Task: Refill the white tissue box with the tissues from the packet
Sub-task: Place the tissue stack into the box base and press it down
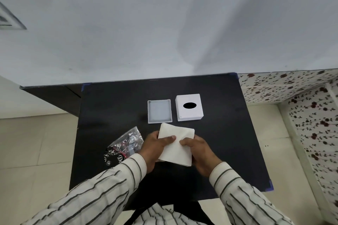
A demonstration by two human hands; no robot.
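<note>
Black table (pixel 109 107) against a pale wall, tiled floor below. White tissue box (pixel 189 107): shell set apart from its open base tray (pixel 159 111), both unfilled. Stack of tissues (pixel 175 145): removed from packet, clamped between left hand (pixel 155 149) and right hand (pixel 199 151), held near the tray; insertion and closing judged outstanding. Emptied packet (pixel 124 145): discarded at left, no obstruction.

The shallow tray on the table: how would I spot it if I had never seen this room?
Find the black table. At its far middle sit two white pieces side by side. The shallow tray is the left one, open and empty, while the tissue box cover beside it has a dark oval hole.
</note>
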